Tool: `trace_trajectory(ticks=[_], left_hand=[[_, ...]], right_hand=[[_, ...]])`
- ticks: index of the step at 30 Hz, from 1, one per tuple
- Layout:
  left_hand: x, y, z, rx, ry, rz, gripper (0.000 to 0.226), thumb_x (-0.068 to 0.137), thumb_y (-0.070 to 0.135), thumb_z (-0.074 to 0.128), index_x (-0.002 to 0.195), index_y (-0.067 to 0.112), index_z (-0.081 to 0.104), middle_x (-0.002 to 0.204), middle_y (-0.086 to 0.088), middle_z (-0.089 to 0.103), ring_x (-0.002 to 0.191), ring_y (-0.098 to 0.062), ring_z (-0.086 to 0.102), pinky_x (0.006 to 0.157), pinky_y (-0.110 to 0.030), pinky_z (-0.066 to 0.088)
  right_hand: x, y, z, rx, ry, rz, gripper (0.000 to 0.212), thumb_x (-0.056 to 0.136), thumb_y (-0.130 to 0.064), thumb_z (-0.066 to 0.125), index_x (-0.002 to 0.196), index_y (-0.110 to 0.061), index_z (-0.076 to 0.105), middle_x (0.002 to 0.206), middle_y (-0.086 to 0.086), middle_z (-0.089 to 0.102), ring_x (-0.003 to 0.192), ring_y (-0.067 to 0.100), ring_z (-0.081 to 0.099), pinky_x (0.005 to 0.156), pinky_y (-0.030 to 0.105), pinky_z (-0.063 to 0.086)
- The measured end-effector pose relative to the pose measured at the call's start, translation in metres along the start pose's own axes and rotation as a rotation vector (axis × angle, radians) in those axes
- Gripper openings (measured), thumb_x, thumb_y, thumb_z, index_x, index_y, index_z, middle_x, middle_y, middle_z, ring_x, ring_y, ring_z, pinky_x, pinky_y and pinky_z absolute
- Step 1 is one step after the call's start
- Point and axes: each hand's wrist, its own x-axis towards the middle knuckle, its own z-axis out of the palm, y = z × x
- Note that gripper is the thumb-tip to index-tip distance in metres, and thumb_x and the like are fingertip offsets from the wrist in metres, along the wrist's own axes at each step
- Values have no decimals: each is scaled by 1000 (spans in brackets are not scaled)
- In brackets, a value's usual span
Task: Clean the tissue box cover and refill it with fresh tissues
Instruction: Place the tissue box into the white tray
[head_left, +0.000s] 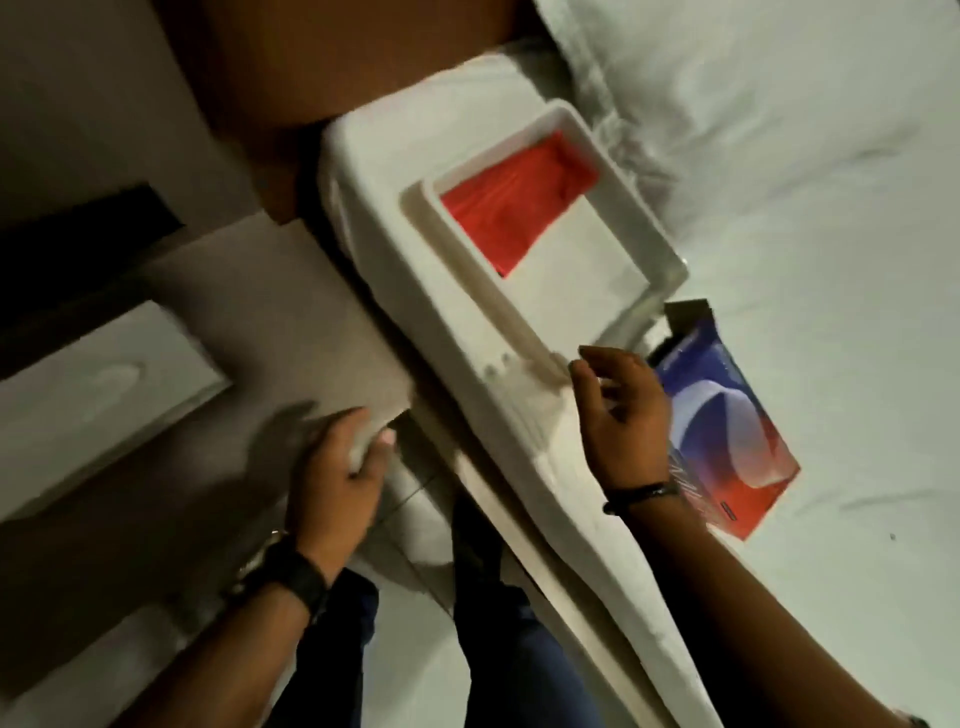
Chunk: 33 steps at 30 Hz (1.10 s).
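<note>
The white tissue box cover (644, 228) lies open side up at the edge of the bed, with a red tissue pack (514, 202) inside its far half. My right hand (623, 410) hovers at the cover's near corner with its fingers loosely curled; whether it touches the rim is unclear. Just right of that hand, a blue, red and white cardboard tissue box (727, 415) lies on the sheet with its end flap open. My left hand (337, 478) is over the bedside surface and grips a small white wad (371, 441), cloth or tissue. The frame is blurred.
The bed's white sheet (831, 312) fills the right side, with a pillow (727, 67) at the top and a brown headboard (311, 57) behind. A beige bedside top (249, 312) is at left, beside a white flat object (104, 379). My legs stand between them.
</note>
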Motion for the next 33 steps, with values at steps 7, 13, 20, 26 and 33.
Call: trace_trajectory(ticks=[7,13,20,26,33], left_hand=[[-34,107,156,-54,-246,68,31,84,35,67,107,15,66,98,2,68,92,-16,64,81,-24,49],[-61,149,257,-123,-275,22,46,78,49,68,118,52,45,114,23,58,105,1,57,92,-24,46],[-35,188,277,-358,-158,117,70,81,31,67,142,35,33,133,8,57,117,-11,58,98,-45,48],[-20,200,249,-421,-276,153,74,77,24,73,134,54,36,128,8,61,113,-13,62,91,-46,54],[18,228,199,-399,-214,188,57,78,39,69,130,42,48,119,2,67,109,-19,64,93,-42,51]], right_hand=[[21,90,-138,-75,319,-88,22,87,-28,65,102,-13,67,93,0,62,78,16,60,64,30,49],[83,175,-173,-49,-261,214,84,71,-66,62,141,-24,44,128,0,56,111,18,56,93,30,44],[140,183,-137,291,-645,241,55,76,-65,59,127,-46,49,117,-17,66,107,5,63,99,41,48],[134,168,-155,628,-654,241,44,93,-30,55,136,-28,46,126,-3,64,112,17,63,97,42,50],[140,123,-151,649,-608,121,46,86,-40,60,131,-39,48,125,-11,62,116,12,59,96,39,49]])
